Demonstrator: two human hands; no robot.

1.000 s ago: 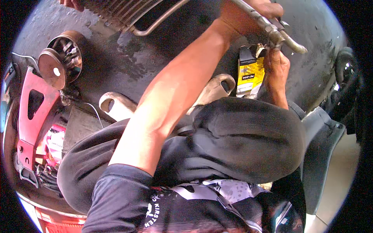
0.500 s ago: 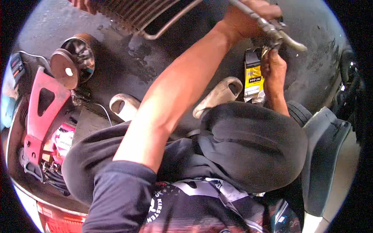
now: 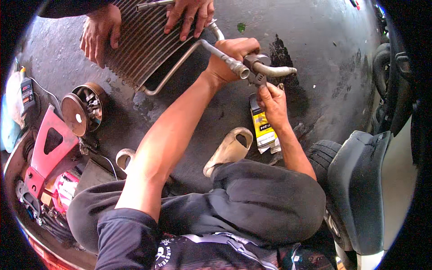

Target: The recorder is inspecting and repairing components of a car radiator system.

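A finned metal heat exchanger [image 3: 130, 49] with bent pipes lies at the upper middle. My left hand [image 3: 227, 63] is closed round its pipework, beside a metal pipe end [image 3: 243, 69] and a bent tube [image 3: 279, 70]. Just below that joint, my right hand [image 3: 272, 101] pinches a small flat grey metal piece [image 3: 259, 77] against the fitting; whether it is a tool is unclear. Another person's two hands [image 3: 100, 33] rest on the exchanger's fins at the top, near a short metal tube or tool [image 3: 148, 5]. A yellow-and-black box [image 3: 262, 126] lies beneath my right hand.
At left are an open round tin [image 3: 76, 112] of metal parts, a pink metal bracket [image 3: 49, 150], a dark bottle [image 3: 27, 94] and cables. Beige clogs [image 3: 225, 153] are by my knees. A tyre [image 3: 321, 155] and grey padded piece [image 3: 360, 189] stand at right on the dark floor [image 3: 328, 90].
My hands and the pipe joint have moved left and lower in view as the view shifted. More of the exchanger and the other person's hands now shows at the top.
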